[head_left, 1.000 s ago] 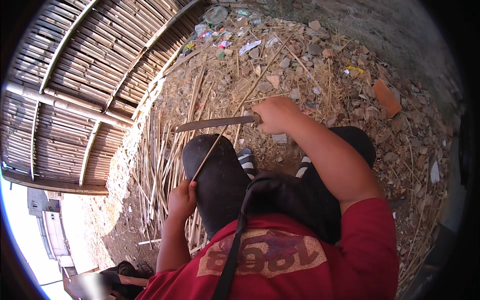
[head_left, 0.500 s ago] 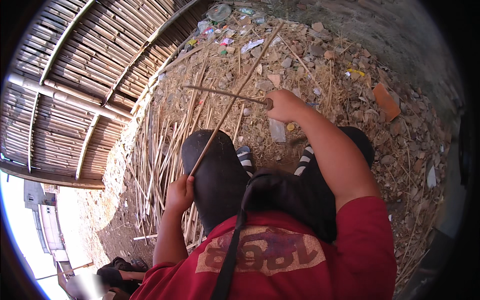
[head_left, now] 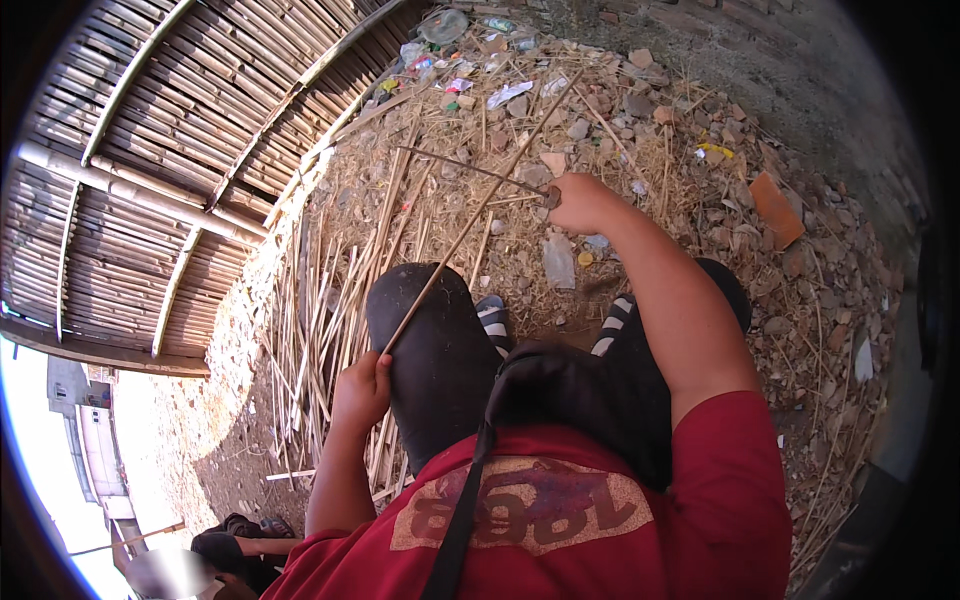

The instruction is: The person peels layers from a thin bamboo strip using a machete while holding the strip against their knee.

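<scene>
My left hand is closed around the near end of a long thin bamboo stick, thumb on top, beside my left knee. The stick slants across that knee, away and to the right, its far end over the littered ground. My right hand grips the short handle of a knife, beyond my knees. Its narrow dark blade points left and crosses the stick in its upper half. From this view I cannot tell how firmly the edge meets the stick.
Many split bamboo strips lie left of my knees. A slatted bamboo panel stands at the far left. Rubble, straw and plastic scraps cover the ground, with a broken orange tile at right. Another person's arm shows lower left.
My right hand has shifted slightly right, and the knife's tip has swung upward and right. The stick's far end has moved slightly right and down. My left hand keeps nearly the same place.
</scene>
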### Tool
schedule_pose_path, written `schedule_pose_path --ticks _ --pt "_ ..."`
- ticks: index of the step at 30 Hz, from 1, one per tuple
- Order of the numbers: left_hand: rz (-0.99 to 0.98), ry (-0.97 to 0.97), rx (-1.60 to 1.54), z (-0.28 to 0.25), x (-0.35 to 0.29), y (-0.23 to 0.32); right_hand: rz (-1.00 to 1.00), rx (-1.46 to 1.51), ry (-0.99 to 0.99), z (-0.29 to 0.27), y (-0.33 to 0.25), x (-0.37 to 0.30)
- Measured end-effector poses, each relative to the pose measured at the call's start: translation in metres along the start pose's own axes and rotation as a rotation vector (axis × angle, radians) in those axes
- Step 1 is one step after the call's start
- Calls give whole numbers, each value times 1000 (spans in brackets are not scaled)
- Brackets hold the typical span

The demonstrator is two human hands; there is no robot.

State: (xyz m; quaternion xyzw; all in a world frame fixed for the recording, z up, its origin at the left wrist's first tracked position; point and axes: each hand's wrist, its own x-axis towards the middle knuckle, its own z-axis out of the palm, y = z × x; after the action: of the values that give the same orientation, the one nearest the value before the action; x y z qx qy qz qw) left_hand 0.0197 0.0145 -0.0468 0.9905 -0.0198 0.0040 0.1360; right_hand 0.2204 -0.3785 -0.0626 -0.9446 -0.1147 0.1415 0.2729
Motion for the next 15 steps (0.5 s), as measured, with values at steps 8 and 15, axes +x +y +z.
schedule_pose_path --ticks 8,15 --pt "-16 8 -48 -6 -4 2 -23 -64 22 -11 -17 -16" --pt "-6 -79 -40 -17 3 1 90 -4 64 -18 15 -13"
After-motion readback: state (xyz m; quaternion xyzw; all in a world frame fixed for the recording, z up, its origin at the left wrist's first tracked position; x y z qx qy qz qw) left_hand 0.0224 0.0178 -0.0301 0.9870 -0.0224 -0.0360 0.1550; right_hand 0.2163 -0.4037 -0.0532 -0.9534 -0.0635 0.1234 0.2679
